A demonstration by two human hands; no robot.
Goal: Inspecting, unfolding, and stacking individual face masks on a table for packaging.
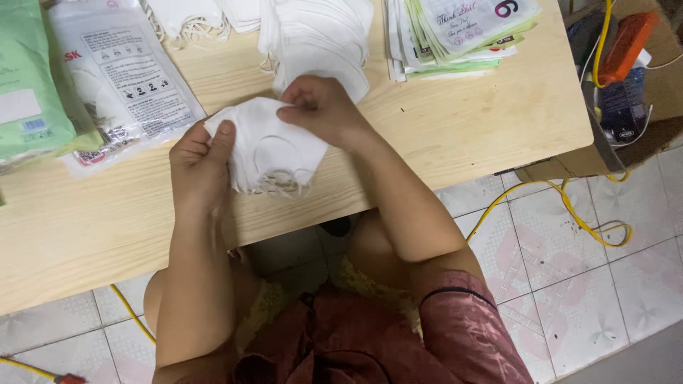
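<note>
Two hands held one small stack of white masks (267, 153) just above the near edge of the table (462, 135). Left hand (201, 165): closed on the stack's left corner, thumb on top, fingers wrapped beneath. Right hand (320, 110): pinched on the upper right edge, fingertips curled down onto the cloth. Ear loops hung loose from the stack's lower edge, over the table's rim. Risk, as judged: the layers could slip apart or fan out if either pinch loosened, and the dangling loops could snag on the table edge. Pose: both forearms came up from the lap, the left nearly straight, the right bent at the elbow and angled in from the right, wrists turned inward toward each other. Beyond the grip: a larger pile of white masks (320, 35) touching the right hand's far side; printed clear bags (124, 82) to the left; green packs (28, 85) at the far left; a sheaf of printed packets (455, 32) to the right; a yellow cable (569, 206) on the tiled floor.
</note>
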